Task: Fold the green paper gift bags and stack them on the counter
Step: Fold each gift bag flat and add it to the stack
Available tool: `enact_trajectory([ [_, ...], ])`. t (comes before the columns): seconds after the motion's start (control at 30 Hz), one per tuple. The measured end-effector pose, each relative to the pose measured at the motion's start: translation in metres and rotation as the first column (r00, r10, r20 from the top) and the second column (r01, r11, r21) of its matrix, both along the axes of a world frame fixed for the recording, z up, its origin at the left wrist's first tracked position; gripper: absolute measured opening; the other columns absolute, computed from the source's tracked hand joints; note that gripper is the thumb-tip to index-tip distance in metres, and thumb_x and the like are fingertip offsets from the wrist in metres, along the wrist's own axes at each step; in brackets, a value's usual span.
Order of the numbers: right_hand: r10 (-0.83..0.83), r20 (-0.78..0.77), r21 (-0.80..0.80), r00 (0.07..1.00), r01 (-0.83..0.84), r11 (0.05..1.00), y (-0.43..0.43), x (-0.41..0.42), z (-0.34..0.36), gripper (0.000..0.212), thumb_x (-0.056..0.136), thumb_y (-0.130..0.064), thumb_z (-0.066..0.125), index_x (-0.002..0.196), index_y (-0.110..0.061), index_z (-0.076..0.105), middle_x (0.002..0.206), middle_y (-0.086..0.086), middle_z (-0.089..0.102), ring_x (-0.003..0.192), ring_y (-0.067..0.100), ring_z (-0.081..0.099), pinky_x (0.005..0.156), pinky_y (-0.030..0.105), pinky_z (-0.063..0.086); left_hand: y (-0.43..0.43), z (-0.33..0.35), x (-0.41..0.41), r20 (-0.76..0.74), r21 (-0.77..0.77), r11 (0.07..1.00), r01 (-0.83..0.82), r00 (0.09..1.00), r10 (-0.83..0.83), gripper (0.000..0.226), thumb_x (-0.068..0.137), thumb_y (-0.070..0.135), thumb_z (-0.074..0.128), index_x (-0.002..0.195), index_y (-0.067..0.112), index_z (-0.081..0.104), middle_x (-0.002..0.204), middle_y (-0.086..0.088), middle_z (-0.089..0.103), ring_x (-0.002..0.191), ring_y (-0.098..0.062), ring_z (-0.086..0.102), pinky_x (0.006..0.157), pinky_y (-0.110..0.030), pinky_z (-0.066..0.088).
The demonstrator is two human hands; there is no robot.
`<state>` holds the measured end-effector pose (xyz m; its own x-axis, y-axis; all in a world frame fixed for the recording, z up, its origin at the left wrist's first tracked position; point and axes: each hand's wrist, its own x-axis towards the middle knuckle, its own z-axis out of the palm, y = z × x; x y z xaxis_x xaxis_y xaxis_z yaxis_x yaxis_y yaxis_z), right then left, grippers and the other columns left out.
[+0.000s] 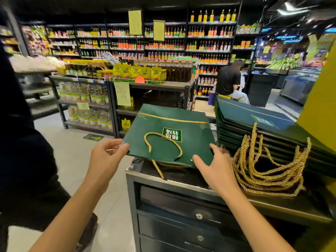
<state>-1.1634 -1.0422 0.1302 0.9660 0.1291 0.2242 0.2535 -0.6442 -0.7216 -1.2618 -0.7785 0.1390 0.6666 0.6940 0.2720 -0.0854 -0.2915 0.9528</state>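
Note:
A flat dark green paper gift bag (169,124) with a gold cord handle (161,142) and a white printed label lies over the left end of the steel counter (138,171). My left hand (107,157) pinches its near left corner between thumb and fingers. My right hand (216,168) rests with straight fingers on the bag's near right edge. To the right stands a stack of several folded green bags (254,128), their gold handles (269,171) hanging in a bundle over the counter's front. A second gold handle dangles under the held bag.
The counter has dark drawers (181,206) below. A yellow wall (320,106) rises at the right. Shelves of bottles and packets (127,77) fill the aisle ahead. A person in black (229,79) sits behind the stack. Another person's dark clothing (21,142) fills the left edge.

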Motion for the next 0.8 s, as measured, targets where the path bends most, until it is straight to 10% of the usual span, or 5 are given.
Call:
enact_trajectory([
  [0.5,0.112,0.127,-0.366,0.986,-0.058,0.929,-0.030,-0.028,-0.019,0.053,0.100,-0.050,0.053,0.141,-0.016,0.055,0.160,0.018,0.033,0.150,0.034,0.024,0.121,0.043,0.022,-0.021,-0.051,-0.034,-0.180,0.298,0.955,-0.012,0.981,0.068,0.029,0.096,0.035,0.066,0.119,0.016,0.063,0.115,0.000,0.061,0.104,-0.017,0.060,0.083,-0.031,0.047],
  [0.63,0.219,0.315,-0.201,0.924,-0.160,0.966,-0.027,-0.031,-0.013,0.029,0.096,-0.033,0.067,0.122,-0.019,0.070,0.118,-0.001,0.061,0.110,0.016,0.055,0.098,0.030,0.042,-0.031,-0.039,-0.035,-0.105,0.577,0.815,-0.059,0.984,0.146,0.027,0.094,0.025,0.068,0.119,0.016,0.064,0.117,-0.001,0.054,0.112,-0.020,0.048,0.093,-0.034,0.038],
  [0.8,0.523,0.188,-0.261,0.831,-0.471,0.843,-0.015,-0.026,0.004,0.030,0.100,-0.020,0.063,0.128,-0.030,0.069,0.100,-0.008,0.058,0.083,0.003,0.053,0.078,0.016,0.040,-0.053,-0.020,-0.021,-0.111,0.761,0.632,0.145,0.989,-0.093,0.018,0.090,0.024,0.074,0.107,0.018,0.071,0.113,0.001,0.063,0.109,-0.011,0.052,0.095,-0.030,0.042],
])
